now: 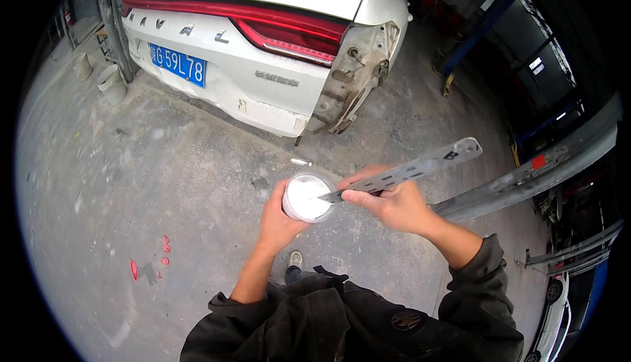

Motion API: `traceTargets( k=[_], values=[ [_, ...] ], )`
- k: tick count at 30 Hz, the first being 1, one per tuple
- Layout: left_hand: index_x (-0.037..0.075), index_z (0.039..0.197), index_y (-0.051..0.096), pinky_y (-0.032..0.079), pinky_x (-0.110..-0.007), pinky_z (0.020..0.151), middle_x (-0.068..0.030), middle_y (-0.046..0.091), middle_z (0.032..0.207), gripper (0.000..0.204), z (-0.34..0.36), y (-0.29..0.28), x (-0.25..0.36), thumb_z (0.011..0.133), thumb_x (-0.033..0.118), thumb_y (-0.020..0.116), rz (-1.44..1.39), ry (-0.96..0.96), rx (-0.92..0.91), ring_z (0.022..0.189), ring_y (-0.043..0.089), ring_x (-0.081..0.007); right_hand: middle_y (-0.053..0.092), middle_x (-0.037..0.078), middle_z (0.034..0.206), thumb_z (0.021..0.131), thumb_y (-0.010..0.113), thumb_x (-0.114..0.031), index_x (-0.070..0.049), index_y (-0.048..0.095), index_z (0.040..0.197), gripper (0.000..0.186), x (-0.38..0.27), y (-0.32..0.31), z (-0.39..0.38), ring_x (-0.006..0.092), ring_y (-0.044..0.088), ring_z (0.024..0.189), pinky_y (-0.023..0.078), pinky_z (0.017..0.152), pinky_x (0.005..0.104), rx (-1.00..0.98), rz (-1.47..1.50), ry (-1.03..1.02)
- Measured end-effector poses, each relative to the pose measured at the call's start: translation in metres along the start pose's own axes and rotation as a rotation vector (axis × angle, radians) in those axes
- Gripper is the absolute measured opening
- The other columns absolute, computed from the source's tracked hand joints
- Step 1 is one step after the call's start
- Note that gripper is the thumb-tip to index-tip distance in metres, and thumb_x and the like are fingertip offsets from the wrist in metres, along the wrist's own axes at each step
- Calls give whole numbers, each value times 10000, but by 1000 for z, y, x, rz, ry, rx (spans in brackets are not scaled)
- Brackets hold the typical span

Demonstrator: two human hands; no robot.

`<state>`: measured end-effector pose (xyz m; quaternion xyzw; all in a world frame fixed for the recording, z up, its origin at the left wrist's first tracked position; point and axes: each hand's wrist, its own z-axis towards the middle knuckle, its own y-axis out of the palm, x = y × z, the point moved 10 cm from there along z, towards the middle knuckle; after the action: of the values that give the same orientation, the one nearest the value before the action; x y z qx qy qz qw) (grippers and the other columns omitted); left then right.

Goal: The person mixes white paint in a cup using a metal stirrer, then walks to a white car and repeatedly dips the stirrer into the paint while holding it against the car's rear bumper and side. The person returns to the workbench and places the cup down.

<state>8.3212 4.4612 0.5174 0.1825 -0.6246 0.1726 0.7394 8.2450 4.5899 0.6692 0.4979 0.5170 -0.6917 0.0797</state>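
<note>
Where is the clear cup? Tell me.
In the head view, the clear cup is just below centre, held in the left hand, with the flat strip from the right hand reaching over its rim.

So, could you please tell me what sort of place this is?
Probably a vehicle body repair shop: the white car has exposed inner bodywork at one rear corner, a blue post, perhaps a lift's, stands beyond, and the left hand holds a cup of white material.

Silver lettering (186, 30) on white tailgate (227, 76), white characters (195, 70) on blue plate (178, 65)
</note>
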Motion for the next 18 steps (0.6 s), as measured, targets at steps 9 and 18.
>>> traceTargets(
  k=[9,18],
  values=[
    [47,1366,431,421,-383,1043,-126,529,1267,841,-13,27,-30,625,57,829,-85,-20,-164,1242,520,-275,724,68,878,902,724,-137,-32,738,1032,167,-32,-15,19,94,616,597,498,559,238,-101,204,-56],
    [43,1282,504,420,-383,1021,-150,506,1278,747,-9,22,-20,624,86,853,-17,-37,-128,1230,508,-302,732,86,916,893,734,-164,-52,750,1055,198,-30,15,10,142,662,733,534,630,335,-216,-145,-297]
  ],
)
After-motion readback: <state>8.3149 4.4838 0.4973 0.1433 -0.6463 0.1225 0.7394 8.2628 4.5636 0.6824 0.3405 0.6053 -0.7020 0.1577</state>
